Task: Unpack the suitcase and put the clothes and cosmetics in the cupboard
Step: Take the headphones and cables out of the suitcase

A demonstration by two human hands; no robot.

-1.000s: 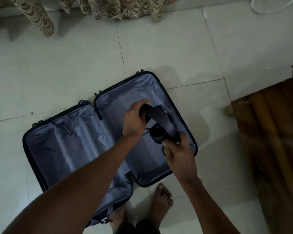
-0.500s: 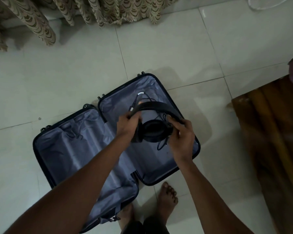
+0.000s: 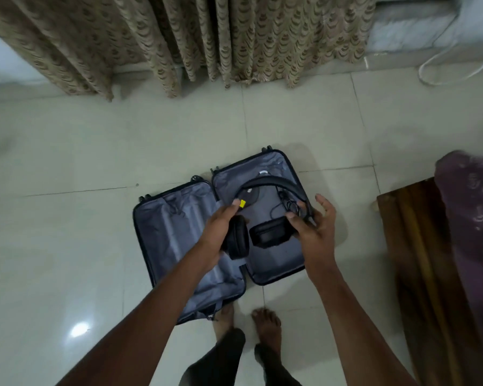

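Pale tiled floor (image 3: 81, 151), patterned curtain (image 3: 179, 37) along the far wall, wooden bed frame (image 3: 418, 260) with purple bedding (image 3: 471, 218) at the right. Suitcase (image 3: 179, 246) lies splayed open on the floor, both halves showing grey lining; no clothes or cosmetics visible inside.

Black headphones (image 3: 265, 235) held above the right half of the case. Left hand (image 3: 221, 232) grip: fingers wrapped round the left earcup, thumb up near a small yellow tag (image 3: 243, 203). Right hand (image 3: 315, 232) grip: thumb and some fingers on the right earcup/band end, the other fingers splayed loose, so a partial hold at best. Thin cable (image 3: 286, 203) hangs tangled off the right side, down toward the lining.

Risks, as I read it:
- Dangling cable snags on the case edge or zipper when lifted out; it jerks the headphones.
- Right-side hold looks weak; if the left lets go, the set could drop onto tile.
- Bare feet (image 3: 265, 324) just beside the near edge of the case: trip hazard when turning away.
- Cupboard not in view.
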